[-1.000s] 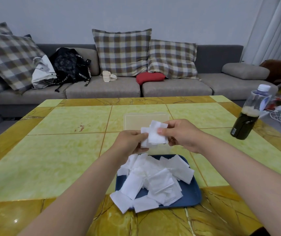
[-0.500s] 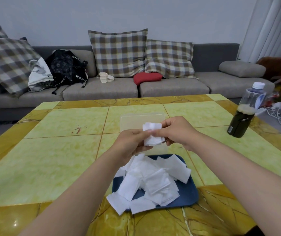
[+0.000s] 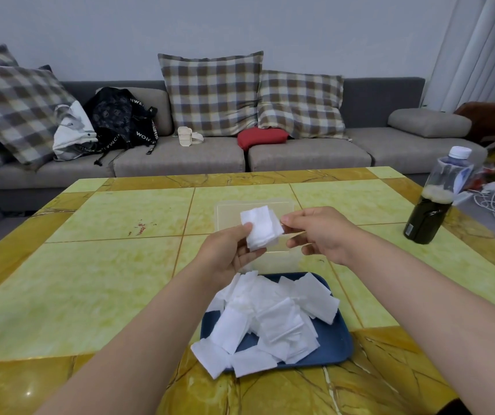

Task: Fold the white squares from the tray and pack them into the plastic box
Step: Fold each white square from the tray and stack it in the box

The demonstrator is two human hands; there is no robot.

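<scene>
Square [image 3: 260, 227] pinched in L hand [image 3: 225, 253] over box [image 3: 228, 214]; R hand [image 3: 321, 232] fingers at its rt edge, grip unclear.

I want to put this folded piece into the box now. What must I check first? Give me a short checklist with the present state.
1. Left hand holds the folded square: ok, pinched at its left edge.
2. Right hand grips it too: cannot tell, fingertips are at its right edge.
3. Plastic box is close: ok, directly behind the hands.
4. Room inside the box: cannot tell, the hands cover it.
5. Loose squares are all inside the tray: not ok, some overhang its front-left edge.
6. Bottle is out of the way: ok, far right.
</scene>
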